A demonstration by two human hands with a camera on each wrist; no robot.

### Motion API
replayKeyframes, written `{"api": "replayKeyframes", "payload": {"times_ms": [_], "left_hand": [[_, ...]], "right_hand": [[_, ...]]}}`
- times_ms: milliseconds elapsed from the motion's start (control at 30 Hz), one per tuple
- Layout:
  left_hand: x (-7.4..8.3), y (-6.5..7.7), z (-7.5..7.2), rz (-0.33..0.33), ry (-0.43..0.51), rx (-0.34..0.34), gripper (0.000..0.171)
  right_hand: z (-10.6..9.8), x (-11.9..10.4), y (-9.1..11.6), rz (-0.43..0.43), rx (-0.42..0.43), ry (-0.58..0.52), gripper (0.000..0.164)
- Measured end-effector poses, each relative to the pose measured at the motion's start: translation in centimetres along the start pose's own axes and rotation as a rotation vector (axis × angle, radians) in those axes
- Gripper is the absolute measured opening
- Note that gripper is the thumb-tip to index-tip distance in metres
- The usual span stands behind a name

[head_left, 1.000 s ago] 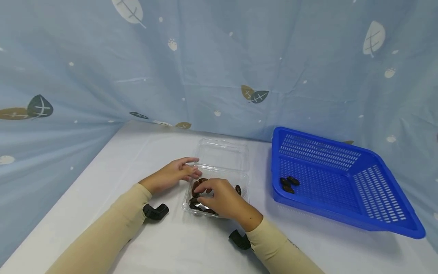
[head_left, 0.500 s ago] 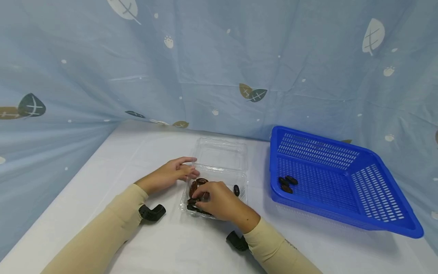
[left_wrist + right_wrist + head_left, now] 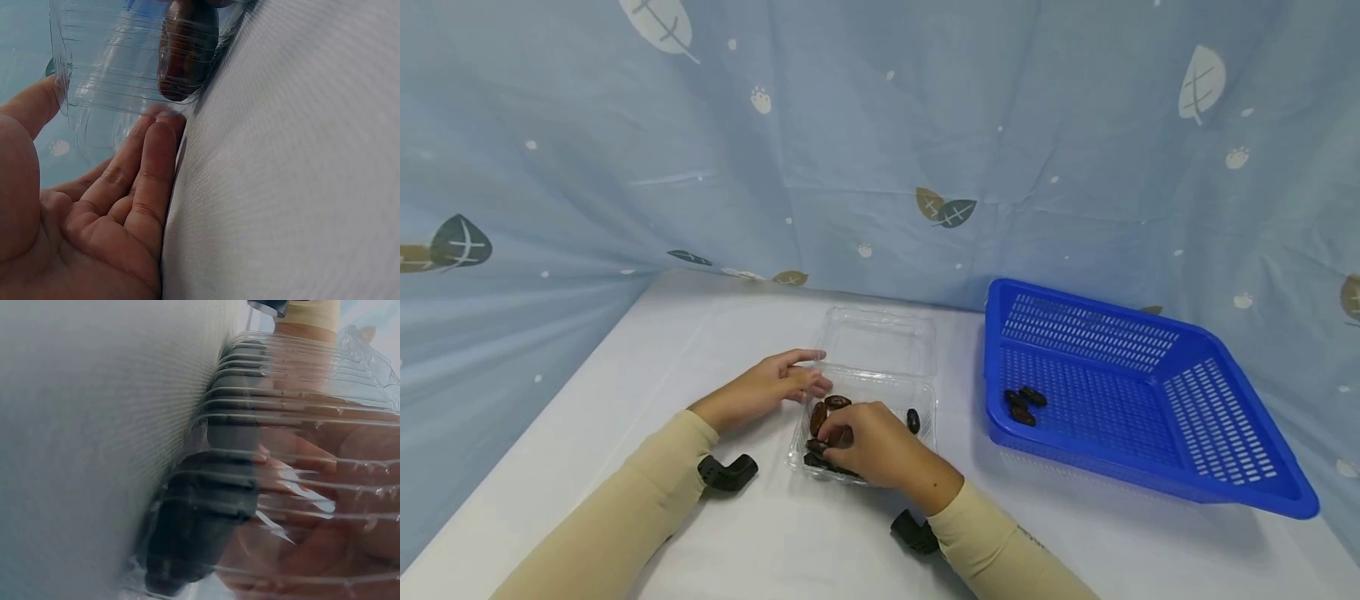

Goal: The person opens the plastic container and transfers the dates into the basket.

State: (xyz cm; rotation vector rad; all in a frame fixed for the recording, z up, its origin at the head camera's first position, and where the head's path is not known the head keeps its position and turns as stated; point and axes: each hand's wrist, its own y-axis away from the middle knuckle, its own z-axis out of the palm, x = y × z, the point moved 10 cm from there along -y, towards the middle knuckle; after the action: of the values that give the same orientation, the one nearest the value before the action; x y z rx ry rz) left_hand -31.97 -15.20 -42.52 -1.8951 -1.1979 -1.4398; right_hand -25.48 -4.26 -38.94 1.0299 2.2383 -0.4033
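Observation:
A clear plastic clamshell box (image 3: 928, 433) lies on the white table with its lid (image 3: 876, 340) folded back. Several dark brown dates sit inside, among them a reddish one (image 3: 818, 419) at the left and a lone one (image 3: 913, 421) at the right. My right hand (image 3: 883, 446) reaches into the box, thumb and index finger pinching a date (image 3: 816, 447) near the front left; the fingertips partly cover it. My left hand (image 3: 767, 387) rests at the box's left side, fingers extended against its wall. In the left wrist view, a date (image 3: 187, 53) shows through the plastic.
A blue perforated basket (image 3: 1097, 468) stands to the right of the box, with a small cluster of dates (image 3: 1022, 415) at its left end. Black wrist mounts (image 3: 727, 473) stick out from both forearms. A blue patterned curtain (image 3: 850, 150) hangs behind the table.
My right thumb and index finger have closed together on a date at the box's front left. My left hand stays at the box's side. The whole view has shifted slightly.

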Motion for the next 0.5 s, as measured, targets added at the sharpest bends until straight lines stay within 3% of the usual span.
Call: {"api": "replayKeyframes", "payload": {"times_ms": [267,500], "left_hand": [[0.2,0.0,0.0,0.007,-0.004,0.000,0.058],[0.1,0.1,0.0,0.003,-0.003,-0.001,0.059]], "right_hand": [[-0.1,0.1,-0.1,0.013,-0.004,0.026,0.011],[-1.0,-0.4,0.0,-0.011,0.040,0.093,0.012]]}}
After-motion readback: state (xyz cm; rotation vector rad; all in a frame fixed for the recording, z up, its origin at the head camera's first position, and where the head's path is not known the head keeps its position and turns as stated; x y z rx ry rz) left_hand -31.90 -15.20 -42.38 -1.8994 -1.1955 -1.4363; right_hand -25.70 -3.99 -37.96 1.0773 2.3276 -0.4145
